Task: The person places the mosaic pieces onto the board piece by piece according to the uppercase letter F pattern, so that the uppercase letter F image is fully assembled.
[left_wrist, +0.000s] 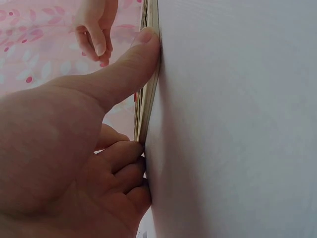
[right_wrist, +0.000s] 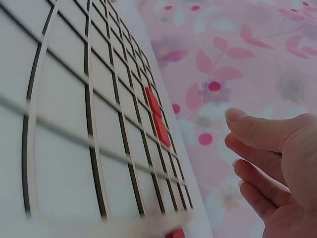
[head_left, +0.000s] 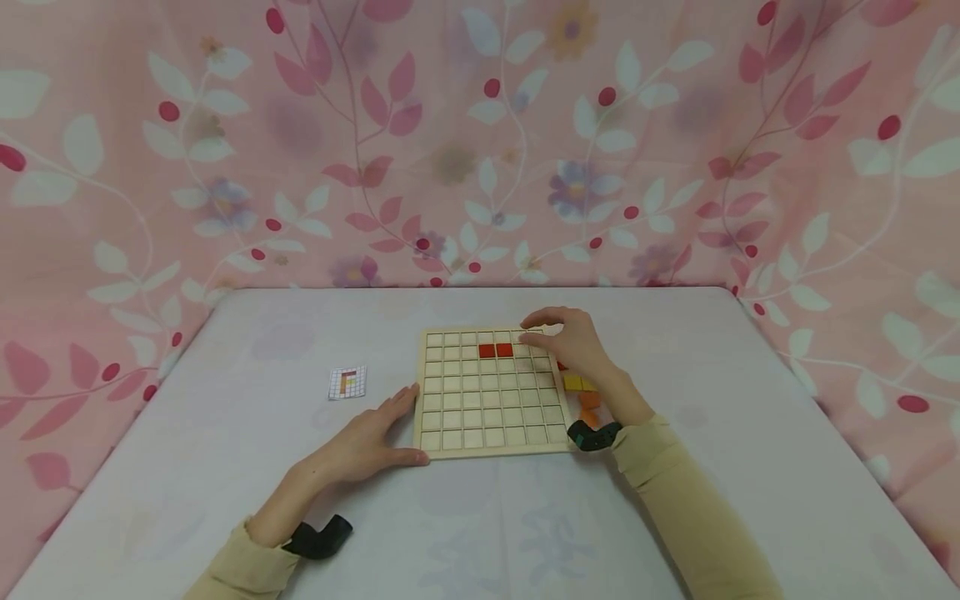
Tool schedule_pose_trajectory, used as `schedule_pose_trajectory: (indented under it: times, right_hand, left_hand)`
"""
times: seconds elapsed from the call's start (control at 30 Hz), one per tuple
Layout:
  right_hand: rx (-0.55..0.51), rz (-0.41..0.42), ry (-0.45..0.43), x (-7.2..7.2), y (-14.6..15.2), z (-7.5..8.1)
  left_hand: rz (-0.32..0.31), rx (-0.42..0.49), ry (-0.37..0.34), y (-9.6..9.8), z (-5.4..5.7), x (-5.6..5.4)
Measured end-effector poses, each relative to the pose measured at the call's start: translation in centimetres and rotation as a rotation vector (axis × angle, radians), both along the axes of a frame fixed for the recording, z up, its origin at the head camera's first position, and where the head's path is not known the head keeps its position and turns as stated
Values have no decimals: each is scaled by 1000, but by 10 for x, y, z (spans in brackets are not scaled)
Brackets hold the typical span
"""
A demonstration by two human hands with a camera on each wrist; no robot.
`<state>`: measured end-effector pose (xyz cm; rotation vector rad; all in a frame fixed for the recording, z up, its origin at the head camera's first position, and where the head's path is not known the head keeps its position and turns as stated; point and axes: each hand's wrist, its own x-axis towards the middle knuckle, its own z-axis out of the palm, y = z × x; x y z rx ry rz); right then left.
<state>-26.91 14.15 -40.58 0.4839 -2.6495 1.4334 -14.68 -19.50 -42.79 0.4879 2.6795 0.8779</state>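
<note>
Two board edges (head_left: 417, 421) touch the left grip (head_left: 363, 443), right grip (head_left: 573, 343) apart.

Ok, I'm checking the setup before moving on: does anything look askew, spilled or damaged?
No damage or spill shows. The two red tiles sit squarely in cells of the grid board. Only the orange tiles look slightly untidy, lying unevenly beside its right edge.

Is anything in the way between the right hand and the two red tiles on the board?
Nothing visible is. The right hand is by the far right corner of the board, with only air between it and the red tiles. The left hand touches the near left corner, outside that gap.
</note>
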Motion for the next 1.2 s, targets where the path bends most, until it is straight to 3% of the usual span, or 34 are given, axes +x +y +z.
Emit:
schedule_pose_trajectory:
  times: [0.33, 0.6, 0.97, 1.2]
  right_hand:
    - [79, -100, -50, 2, 51, -13]
    - [82, -145, -114, 12, 67, -18]
    - [33, -88, -197, 8, 76, -32]
    - [49, -33, -170, 8, 77, -39]
  left_hand:
    - [-6, 8, 6, 1, 2, -1]
    - [-6, 3, 1, 2, 2, 0]
    - [-2, 8, -1, 1, 1, 0]
    - [-1, 8, 5, 1, 1, 0]
